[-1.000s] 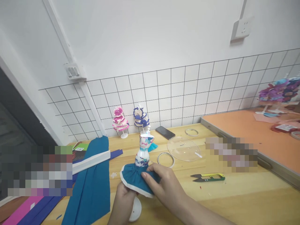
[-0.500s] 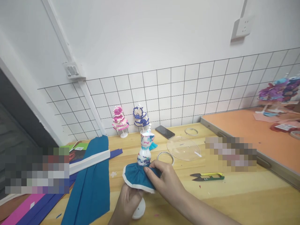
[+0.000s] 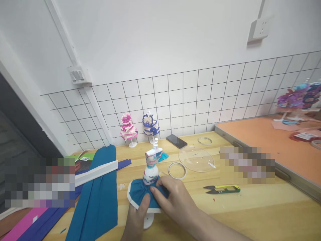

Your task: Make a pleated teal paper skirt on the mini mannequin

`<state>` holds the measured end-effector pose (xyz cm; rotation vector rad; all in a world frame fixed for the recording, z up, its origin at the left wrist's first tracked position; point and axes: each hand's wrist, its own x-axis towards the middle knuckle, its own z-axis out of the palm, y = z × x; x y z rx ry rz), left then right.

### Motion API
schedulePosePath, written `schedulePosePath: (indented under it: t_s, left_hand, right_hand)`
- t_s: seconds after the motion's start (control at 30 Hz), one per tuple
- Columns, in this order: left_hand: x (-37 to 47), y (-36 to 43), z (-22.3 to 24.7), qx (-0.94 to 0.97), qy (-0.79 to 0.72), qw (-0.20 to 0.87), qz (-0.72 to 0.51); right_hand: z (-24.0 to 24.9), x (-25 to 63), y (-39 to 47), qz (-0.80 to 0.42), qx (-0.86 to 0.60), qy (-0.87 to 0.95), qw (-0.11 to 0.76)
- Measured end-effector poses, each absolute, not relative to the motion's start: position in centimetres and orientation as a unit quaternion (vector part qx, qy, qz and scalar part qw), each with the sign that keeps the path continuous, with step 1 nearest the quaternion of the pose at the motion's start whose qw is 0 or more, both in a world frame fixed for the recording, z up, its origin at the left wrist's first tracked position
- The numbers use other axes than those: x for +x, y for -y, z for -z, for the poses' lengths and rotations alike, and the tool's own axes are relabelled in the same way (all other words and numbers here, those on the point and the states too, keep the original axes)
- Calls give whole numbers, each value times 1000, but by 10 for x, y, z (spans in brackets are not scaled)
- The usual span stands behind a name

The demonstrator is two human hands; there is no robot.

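Observation:
A small white mannequin (image 3: 150, 167) with multicoloured patches on its body stands on a round white base (image 3: 148, 221), tilted slightly. Around its waist is a gathered teal skirt (image 3: 137, 193) with a white hem. My right hand (image 3: 173, 197) pinches the skirt at the right of the waist with thumb and forefinger. Below and in front, my left hand (image 3: 137, 214) grips the skirt, its thumb lying over the front of the cloth and its other fingers hidden underneath.
Teal fabric (image 3: 100, 197) and coloured strips lie at left. Two dressed figurines (image 3: 128, 129) stand by the wall. Right of the mannequin are a phone (image 3: 177, 141), a metal ring (image 3: 177, 170), a clear disc (image 3: 197, 158) and thread snips (image 3: 222, 189). An orange board (image 3: 265, 140) is far right.
The mannequin has turned and shifted slightly left and down. My left thumb has come up over the front of the skirt. My right hand has moved a little down and left, still pinching the cloth.

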<state>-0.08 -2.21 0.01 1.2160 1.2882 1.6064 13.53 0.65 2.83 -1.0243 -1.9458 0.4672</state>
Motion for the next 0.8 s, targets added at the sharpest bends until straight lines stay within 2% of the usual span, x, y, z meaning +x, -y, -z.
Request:
schedulePosePath:
  t_s: [0.13,0.27,0.8]
  left_hand:
    - [3,24,-14,447,-503,402,-621]
    - [6,21,-8,384,-495,437,-646]
    - [9,18,-12,351,-471,448,-674]
  right_hand:
    - [-29,135,-3,-196,-395,790,426]
    - [-32,137,-1,-201,-370,802,424]
    - [-34,139,-4,-234,-310,803,452]
